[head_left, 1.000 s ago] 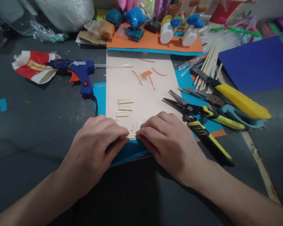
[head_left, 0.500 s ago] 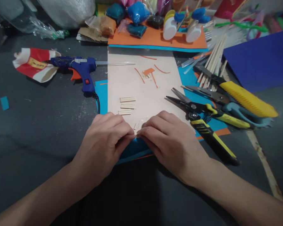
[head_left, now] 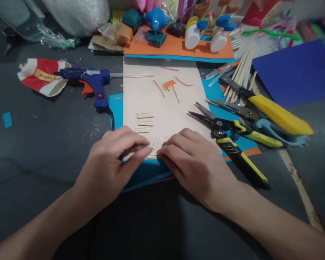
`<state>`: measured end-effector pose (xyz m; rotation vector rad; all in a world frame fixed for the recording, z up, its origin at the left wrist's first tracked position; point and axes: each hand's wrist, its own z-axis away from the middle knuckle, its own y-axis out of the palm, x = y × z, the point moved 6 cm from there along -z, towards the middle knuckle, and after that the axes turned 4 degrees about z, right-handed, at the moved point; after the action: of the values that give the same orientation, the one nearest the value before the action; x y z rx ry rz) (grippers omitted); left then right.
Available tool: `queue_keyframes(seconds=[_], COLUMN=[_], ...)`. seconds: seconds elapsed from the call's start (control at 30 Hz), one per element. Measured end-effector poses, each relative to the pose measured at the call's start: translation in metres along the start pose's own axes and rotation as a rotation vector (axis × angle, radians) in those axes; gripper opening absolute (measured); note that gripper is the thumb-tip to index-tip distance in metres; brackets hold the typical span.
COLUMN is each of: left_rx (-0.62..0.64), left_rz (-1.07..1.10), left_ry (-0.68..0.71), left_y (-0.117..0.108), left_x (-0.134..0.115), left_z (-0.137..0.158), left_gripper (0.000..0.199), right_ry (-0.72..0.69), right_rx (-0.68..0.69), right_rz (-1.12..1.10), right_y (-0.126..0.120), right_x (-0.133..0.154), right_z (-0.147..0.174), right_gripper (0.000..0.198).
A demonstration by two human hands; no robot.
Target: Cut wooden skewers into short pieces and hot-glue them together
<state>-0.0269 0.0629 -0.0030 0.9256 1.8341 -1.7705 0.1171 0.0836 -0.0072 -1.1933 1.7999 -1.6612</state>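
Note:
A small bundle of short wooden sticks [head_left: 151,156] lies at the near edge of a pale sheet [head_left: 176,119]. My right hand [head_left: 197,168] pinches the right end of this bundle between thumb and fingers. Just left of it, my left hand [head_left: 113,160] has its thumb and index finger slightly apart, with nothing visible between them; its other fingers are curled and partly hidden. Farther up the sheet lie several short stick pieces [head_left: 145,115] in small rows. Thin clear strands [head_left: 160,141] lie between the hands.
To the left rests a blue glue gun [head_left: 97,85] with its nozzle over a red and white wrapper [head_left: 44,76]. Black and yellow pliers [head_left: 219,124], a yellow cutter [head_left: 281,113] and long wooden sticks [head_left: 241,74] lie at right. Clay bags [head_left: 157,20] stand behind.
My left hand has let go of the stick bundle and drawn a little left, its thumb and index finger parting. The right hand keeps its pinch. The view has shifted slightly.

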Motion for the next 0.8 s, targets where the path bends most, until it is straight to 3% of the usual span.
queue_keyframes(seconds=[0.13, 0.4, 0.63, 0.8], left_rx=[-0.152, -0.01, 0.002, -0.003], left_rz=[-0.017, -0.152, -0.187, -0.212], left_ry=[-0.064, 0.016, 0.063, 0.09], left_y=[-0.016, -0.001, 0.002, 0.003], left_x=[0.006, 0.007, 0.006, 0.005], left_z=[0.002, -0.001, -0.002, 0.0], left_gripper=[0.011, 0.01, 0.013, 0.014], right_ry=[0.009, -0.032, -0.007, 0.027], right_rx=[-0.013, 0.084, -0.07, -0.051], right_rz=[-0.012, 0.018, -0.044, -0.026], right_y=[-0.002, 0.005, -0.011, -0.013], right_x=[-0.001, 0.005, -0.005, -0.012], right_z=[-0.001, 0.0, 0.002, 0.003], right_gripper=[0.016, 0.017, 0.022, 0.021])
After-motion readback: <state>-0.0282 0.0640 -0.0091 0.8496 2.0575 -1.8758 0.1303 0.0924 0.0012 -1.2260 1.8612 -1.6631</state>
